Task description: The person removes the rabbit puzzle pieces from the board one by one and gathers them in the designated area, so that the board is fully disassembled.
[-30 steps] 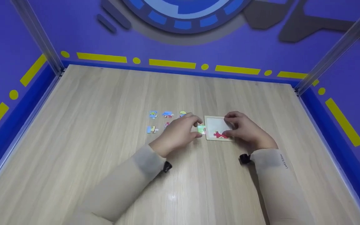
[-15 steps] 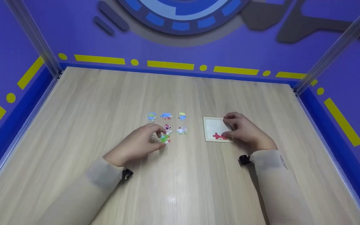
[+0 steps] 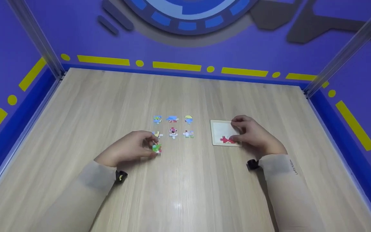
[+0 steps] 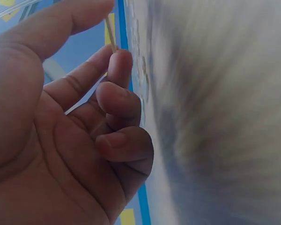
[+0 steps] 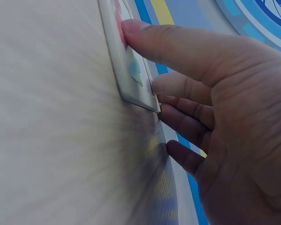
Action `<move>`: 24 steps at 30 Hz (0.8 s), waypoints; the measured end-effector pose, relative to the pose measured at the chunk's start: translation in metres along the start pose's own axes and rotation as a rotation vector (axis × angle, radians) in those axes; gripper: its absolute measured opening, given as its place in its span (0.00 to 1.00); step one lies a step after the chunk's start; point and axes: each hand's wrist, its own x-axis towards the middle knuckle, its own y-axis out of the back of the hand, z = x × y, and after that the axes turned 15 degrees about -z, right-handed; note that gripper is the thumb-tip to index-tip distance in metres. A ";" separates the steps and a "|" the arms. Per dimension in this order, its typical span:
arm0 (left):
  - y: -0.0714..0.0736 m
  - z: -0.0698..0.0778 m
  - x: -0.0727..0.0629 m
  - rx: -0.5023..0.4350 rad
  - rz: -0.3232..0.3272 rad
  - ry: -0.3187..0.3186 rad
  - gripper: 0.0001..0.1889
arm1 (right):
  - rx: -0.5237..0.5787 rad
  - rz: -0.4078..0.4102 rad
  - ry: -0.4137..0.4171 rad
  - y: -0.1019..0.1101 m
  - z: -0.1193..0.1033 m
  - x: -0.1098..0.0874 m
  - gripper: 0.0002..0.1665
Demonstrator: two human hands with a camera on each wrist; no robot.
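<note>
Between thumb and fingertips, my left hand (image 3: 129, 147) pinches a green jigsaw piece (image 3: 156, 148), low over the table at the near left of the other pieces. The left wrist view shows this piece (image 4: 110, 33) edge-on, with the remaining fingers curled inward. My right hand (image 3: 258, 137) rests at the right side of a square puzzle tray (image 3: 222, 127). Its straight thumb presses a red jigsaw piece (image 3: 225, 140) in the tray, while its other fingers touch the right rim. A piece with a blue-green tip (image 5: 135, 71) lies in the tray's near right corner, hidden by the hand from above.
Two rows of loose jigsaw pieces lie left of the tray, among them a blue and red one (image 3: 172, 119), a yellow-topped one (image 3: 188, 119) and one with a pink face (image 3: 173, 132). Purple panels (image 3: 185, 54) enclose the wooden table (image 3: 179, 180).
My left hand has carried the green piece from beside the tray leftward to the near left of the loose pieces. My right hand has stayed on the tray.
</note>
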 end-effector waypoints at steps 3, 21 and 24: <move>0.000 -0.003 0.000 0.001 -0.022 0.016 0.16 | -0.008 0.000 -0.003 0.001 0.000 0.000 0.46; -0.001 -0.005 -0.002 0.008 -0.019 0.057 0.18 | -0.021 -0.007 0.009 0.003 0.002 -0.001 0.48; -0.001 -0.005 -0.002 0.006 -0.020 0.060 0.19 | -0.030 -0.008 0.013 0.003 0.001 -0.001 0.48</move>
